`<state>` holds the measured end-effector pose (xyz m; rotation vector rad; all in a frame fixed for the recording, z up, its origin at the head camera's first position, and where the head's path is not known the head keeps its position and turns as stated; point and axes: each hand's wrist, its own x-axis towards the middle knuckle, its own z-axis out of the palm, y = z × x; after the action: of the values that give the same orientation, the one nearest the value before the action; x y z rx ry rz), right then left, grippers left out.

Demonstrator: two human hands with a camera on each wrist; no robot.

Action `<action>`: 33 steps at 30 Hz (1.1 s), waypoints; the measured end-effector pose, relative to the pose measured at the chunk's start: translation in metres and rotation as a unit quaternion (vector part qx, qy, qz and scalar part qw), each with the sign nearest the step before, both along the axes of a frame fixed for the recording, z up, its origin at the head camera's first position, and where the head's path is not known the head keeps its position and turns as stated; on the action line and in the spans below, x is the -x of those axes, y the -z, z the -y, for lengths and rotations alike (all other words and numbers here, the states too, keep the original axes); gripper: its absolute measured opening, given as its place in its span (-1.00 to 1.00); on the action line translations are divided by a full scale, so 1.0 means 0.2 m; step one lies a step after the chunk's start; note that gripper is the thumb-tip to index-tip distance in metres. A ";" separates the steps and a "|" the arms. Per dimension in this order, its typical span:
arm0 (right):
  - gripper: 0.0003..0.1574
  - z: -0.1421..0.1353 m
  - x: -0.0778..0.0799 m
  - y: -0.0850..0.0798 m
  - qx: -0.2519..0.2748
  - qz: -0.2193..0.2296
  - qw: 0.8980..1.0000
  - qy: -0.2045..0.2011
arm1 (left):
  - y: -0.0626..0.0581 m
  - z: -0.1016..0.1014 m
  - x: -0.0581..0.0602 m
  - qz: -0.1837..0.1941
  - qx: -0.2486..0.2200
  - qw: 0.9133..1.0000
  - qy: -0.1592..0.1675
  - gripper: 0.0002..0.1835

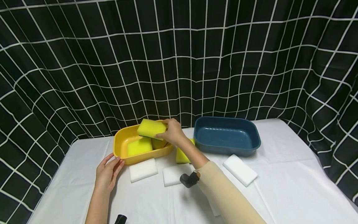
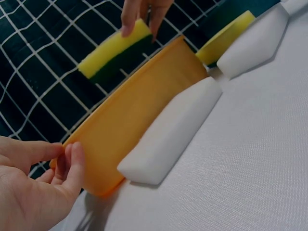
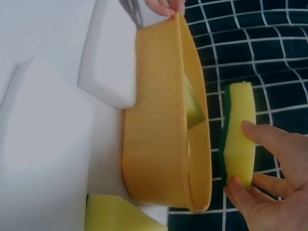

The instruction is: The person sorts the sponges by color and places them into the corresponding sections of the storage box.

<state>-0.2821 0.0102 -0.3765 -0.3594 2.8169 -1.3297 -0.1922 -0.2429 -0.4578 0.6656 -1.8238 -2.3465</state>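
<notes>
A yellow sponge [image 1: 151, 128] with a dark green scouring side is held by my right hand [image 1: 172, 132] above the yellow bin. In the right wrist view the thumb and fingers pinch this sponge [image 3: 240, 134] by its end. My left hand [image 1: 107, 172] pinches the near left rim of the yellow bin [image 1: 131, 160]; the left wrist view shows thumb and fingertips on its rim. Inside the bin lie a yellow sponge [image 1: 139, 147] and another one [image 1: 158, 143] leaning beside it, partly hidden under the held sponge.
To the right stands a dark blue bin [image 1: 226, 149]. White sponges lie in front of the bins, one [image 1: 143, 170] by the yellow bin, one [image 1: 176, 175] mid-table, one [image 1: 240, 170] at right. A yellow sponge [image 1: 182, 155] sits between the bins, partly behind my right arm.
</notes>
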 end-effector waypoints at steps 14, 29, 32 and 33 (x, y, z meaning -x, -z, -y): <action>-0.08 0.00 0.01 0.03 0.012 0.018 1.000 0.004 | 0.00 0.00 0.00 0.002 0.000 1.000 -0.008 -0.32; -0.13 -0.04 -0.02 0.04 0.026 0.012 0.999 -0.014 | 0.00 0.00 0.00 0.001 -0.005 1.000 -0.003 -0.31; -0.14 -0.06 -0.03 0.05 0.028 0.004 0.999 -0.021 | 0.00 0.00 0.00 -0.001 -0.006 1.000 -0.002 -0.31; -0.14 -0.06 -0.03 0.05 0.028 0.001 0.999 -0.023 | 0.00 0.00 0.00 -0.002 -0.006 1.000 -0.002 -0.31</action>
<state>-0.2762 0.0231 -0.3861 -0.4191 2.7559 -1.4022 -0.1920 -0.2433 -0.4584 0.6654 -1.8069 -2.3572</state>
